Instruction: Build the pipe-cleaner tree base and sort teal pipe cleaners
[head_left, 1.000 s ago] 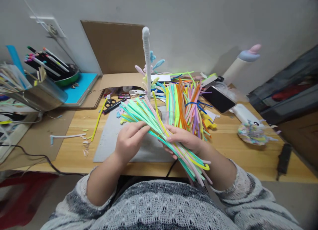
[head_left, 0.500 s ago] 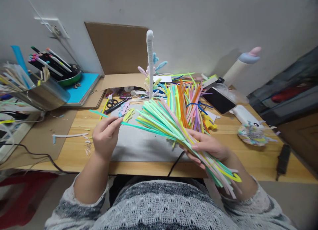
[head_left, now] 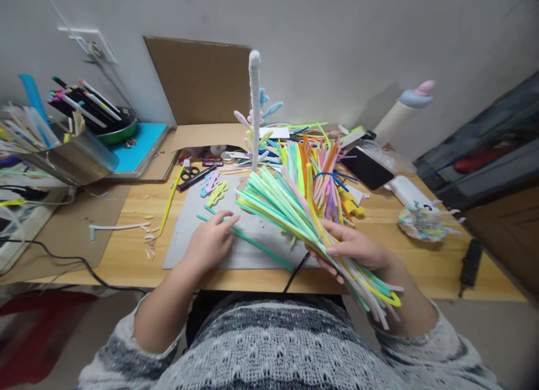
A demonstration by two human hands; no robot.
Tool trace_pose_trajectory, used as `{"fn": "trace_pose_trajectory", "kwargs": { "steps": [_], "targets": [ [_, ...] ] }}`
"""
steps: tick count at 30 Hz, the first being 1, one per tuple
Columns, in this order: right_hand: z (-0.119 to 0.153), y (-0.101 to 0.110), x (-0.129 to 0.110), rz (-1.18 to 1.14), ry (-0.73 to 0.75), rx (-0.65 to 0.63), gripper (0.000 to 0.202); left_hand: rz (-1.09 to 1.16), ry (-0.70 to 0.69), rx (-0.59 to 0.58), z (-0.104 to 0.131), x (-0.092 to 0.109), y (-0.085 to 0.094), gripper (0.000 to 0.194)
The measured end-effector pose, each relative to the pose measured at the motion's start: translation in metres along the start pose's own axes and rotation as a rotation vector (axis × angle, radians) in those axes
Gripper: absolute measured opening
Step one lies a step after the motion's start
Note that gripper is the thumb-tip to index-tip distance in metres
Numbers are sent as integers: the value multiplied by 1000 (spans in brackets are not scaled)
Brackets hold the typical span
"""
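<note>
My right hand [head_left: 351,247] is wrapped round a thick bundle of pipe cleaners [head_left: 283,198], mostly mint green with yellow and pale pink ones. The bundle slants over the right part of a grey mat [head_left: 181,249]. My left hand [head_left: 213,238] rests low over the mat, its fingers stretched out. Under and beside these fingers lie loose green pipe cleaners [head_left: 263,248], partly hidden by the hand. Behind the left hand are small wavy pieces, a yellow one [head_left: 218,193] and pink and blue ones [head_left: 209,182].
A white fuzzy stem [head_left: 254,109] with pastel petals stands behind the mat. Another tied pipe cleaner bundle [head_left: 328,193] lies at the back right, near a phone [head_left: 370,168]. Scissors [head_left: 190,172], a black pen [head_left: 197,178] and a yellow pipe cleaner [head_left: 172,202] lie left. A metal cup [head_left: 80,160] holds sticks.
My left hand has moved right and down to the mat and let go of the green pipe cleaners, which now lie there. My right hand still grips the bundle.
</note>
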State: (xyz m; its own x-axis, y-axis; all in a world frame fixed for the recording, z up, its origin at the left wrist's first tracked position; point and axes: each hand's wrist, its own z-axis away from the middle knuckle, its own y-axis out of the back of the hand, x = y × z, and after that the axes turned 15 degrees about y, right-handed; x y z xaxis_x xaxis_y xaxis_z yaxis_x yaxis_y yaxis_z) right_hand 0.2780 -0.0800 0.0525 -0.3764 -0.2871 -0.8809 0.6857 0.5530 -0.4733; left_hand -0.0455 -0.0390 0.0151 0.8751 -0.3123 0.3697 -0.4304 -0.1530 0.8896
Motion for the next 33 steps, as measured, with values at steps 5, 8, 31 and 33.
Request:
{"fn": "trace_pose_trajectory", "kwargs": {
  "steps": [5, 8, 31, 33],
  "targets": [
    [-9, -6, 10, -10, -71, -33, 63, 313, -106, 304, -2, 34, 18, 20],
    [-11, -8, 15, -38, -81, -55, 64, 276, -212, 321, -9, 42, 21, 15],
    [49, 29, 0, 79, 40, 140, 31, 170, -128, 224, -27, -34, 24, 16],
    [62, 33, -7, 109, 77, 223, 32, 169, -119, 145, -25, -48, 15, 18]
  ]
}}
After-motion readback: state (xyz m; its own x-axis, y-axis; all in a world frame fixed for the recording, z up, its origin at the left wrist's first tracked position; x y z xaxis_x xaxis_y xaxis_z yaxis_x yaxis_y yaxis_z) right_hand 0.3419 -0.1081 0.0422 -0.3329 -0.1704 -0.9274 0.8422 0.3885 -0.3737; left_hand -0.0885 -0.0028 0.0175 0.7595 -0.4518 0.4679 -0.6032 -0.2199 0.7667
